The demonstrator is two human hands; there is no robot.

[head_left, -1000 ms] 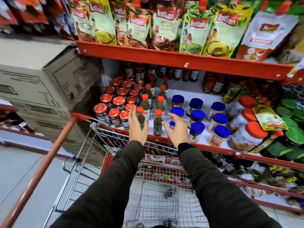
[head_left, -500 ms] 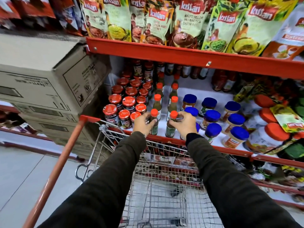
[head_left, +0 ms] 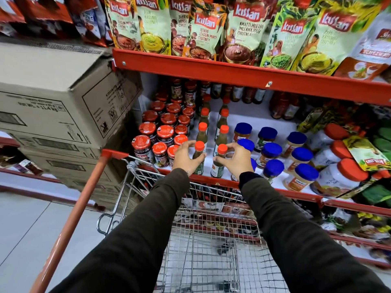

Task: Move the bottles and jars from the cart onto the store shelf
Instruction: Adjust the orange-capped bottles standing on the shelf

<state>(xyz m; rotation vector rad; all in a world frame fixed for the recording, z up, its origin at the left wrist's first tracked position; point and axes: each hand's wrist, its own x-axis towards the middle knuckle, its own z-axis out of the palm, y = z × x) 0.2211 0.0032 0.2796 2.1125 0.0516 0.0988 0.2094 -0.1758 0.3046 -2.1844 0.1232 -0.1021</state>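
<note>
Two slim green sauce bottles with orange caps stand side by side at the front edge of the white store shelf [head_left: 249, 118]. My left hand [head_left: 185, 158] curls around the neck of the left bottle [head_left: 199, 168]. My right hand [head_left: 236, 159] wraps the neck of the right bottle [head_left: 218, 169]. More bottles of the same kind [head_left: 202, 132] line up in two rows behind them. The wire cart [head_left: 211, 220] is pushed against the shelf below my arms, and its basket looks nearly bare.
Red-lidded jars [head_left: 148, 142] crowd the shelf left of the bottles and blue-lidded jars [head_left: 273, 150] the right. Big orange-lidded jars [head_left: 340, 178] sit further right. Stacked cardboard boxes [head_left: 63, 102] stand at left. Chutney pouches [head_left: 211, 28] fill the upper shelf. The cart's orange handle [head_left: 74, 218] runs diagonally.
A second ago both hands were flat and open beside the front bottles. They have since closed around the two bottle necks, and the view has shifted closer to the shelf.
</note>
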